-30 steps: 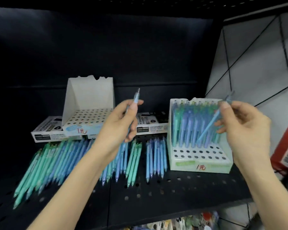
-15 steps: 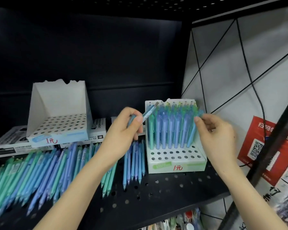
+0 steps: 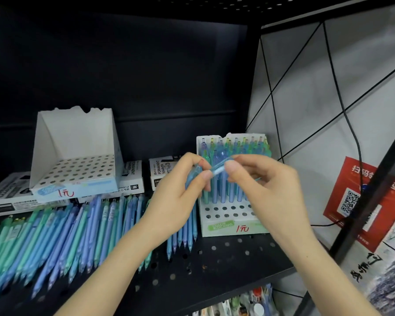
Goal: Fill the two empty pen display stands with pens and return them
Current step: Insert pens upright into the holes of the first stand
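Head view. The left hand point(image 3: 178, 197) and right hand point(image 3: 268, 192) meet in front of the partly filled pen display stand point(image 3: 228, 227). Both are on one light blue pen point(image 3: 219, 169). The left fingers curl round its barrel with the thumb pressed on top. The right thumb and forefinger pinch its pale end, and the other right fingers are loosely bent.

The stand's rear rows hold upright blue and green pens; its two front rows of holes are open. It stands at the right of the black perforated shelf point(image 3: 214, 272).

The empty pen display stand point(image 3: 78, 133) sits well apart at the left, on white permanent marker boxes point(image 3: 162, 172). Loose pens point(image 3: 66, 236) lie side by side on the shelf between and before the stands.

A red QR-code poster point(image 3: 356, 201) hangs on the right wall.
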{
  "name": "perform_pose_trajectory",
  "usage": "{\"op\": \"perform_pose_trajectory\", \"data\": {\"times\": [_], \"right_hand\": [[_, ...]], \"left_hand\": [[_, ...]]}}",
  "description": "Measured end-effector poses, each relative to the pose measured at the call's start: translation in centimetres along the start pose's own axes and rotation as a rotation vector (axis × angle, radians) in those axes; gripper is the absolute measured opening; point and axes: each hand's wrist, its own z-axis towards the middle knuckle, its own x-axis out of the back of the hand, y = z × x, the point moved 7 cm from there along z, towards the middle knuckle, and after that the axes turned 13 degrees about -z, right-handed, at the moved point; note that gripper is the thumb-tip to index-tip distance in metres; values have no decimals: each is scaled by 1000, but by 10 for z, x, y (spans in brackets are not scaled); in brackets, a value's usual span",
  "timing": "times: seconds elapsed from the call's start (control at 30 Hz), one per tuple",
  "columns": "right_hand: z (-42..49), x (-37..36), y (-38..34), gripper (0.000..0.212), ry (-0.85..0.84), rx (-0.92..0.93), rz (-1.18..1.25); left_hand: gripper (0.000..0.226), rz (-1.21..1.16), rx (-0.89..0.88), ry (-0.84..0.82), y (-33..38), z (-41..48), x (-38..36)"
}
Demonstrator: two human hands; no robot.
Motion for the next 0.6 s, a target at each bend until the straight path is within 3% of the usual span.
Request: {"op": "perform_pose_trajectory", "data": {"times": [0.1, 0.27, 0.4, 0.6], "right_hand": [[0, -9, -2, 7, -57, -56, 152], [5, 30, 12, 12, 30, -148, 253], [12, 69, 18, 17, 178, -87, -105], [15, 72, 16, 12, 224, 63, -607]], "left_hand": [[13, 17, -33, -24, 1, -2, -4], [18, 54, -92, 90, 2, -2, 10], [27, 64, -86, 164, 8, -2, 18], [26, 116, -50, 167, 3, -4, 13]]}}
